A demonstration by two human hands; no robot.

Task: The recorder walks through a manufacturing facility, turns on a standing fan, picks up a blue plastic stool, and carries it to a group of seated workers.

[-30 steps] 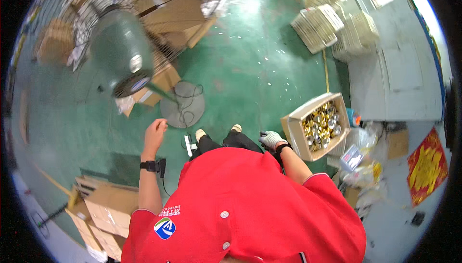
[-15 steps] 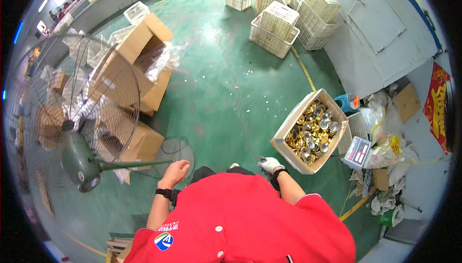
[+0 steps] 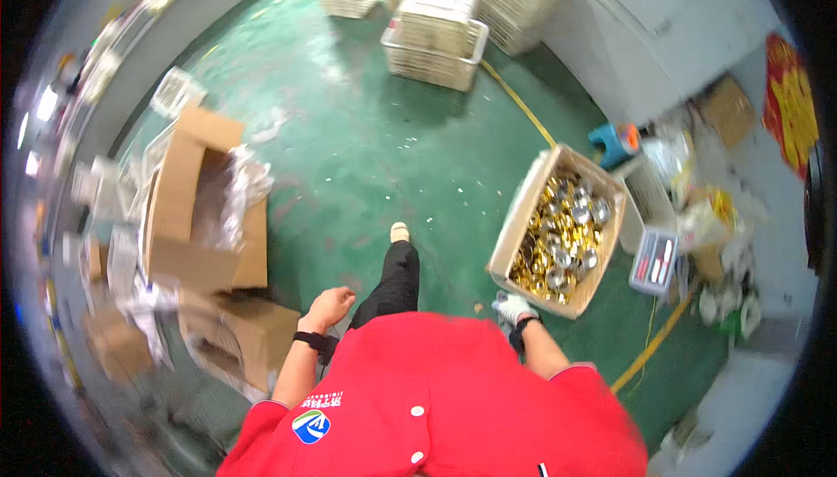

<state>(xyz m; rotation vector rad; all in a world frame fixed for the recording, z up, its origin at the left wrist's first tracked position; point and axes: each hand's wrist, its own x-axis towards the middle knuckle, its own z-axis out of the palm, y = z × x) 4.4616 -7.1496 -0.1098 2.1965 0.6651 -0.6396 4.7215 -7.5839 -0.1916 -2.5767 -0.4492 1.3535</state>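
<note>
My left hand (image 3: 330, 310) is bare, with a dark band at the wrist. It hangs beside my dark trouser leg, its fingers curled in and nothing showing in them. My right hand (image 3: 516, 309) wears a white glove and is at the near left corner of a cardboard box (image 3: 506, 250). Its fingers are closed; a greyish bit shows at them, too small and blurred to name, and whether they touch the box I cannot tell. Heaped in that box are many shiny gold and silver cup-shaped metal parts (image 3: 562, 241). My left foot (image 3: 399, 232) is stretched forward on the green floor.
An opened cardboard carton (image 3: 174, 215) with clear plastic stands left, another carton (image 3: 261, 337) nearer. White plastic crates (image 3: 432, 67) are stacked ahead. Right of the metal parts are a blue-and-orange container (image 3: 615, 144), a grey case (image 3: 654, 261) and plastic bags (image 3: 706, 224).
I have stepped forward with my left foot, and the view has shifted and turned. My right hand is now closer to the box of metal parts. The large fan at left no longer shows clearly.
</note>
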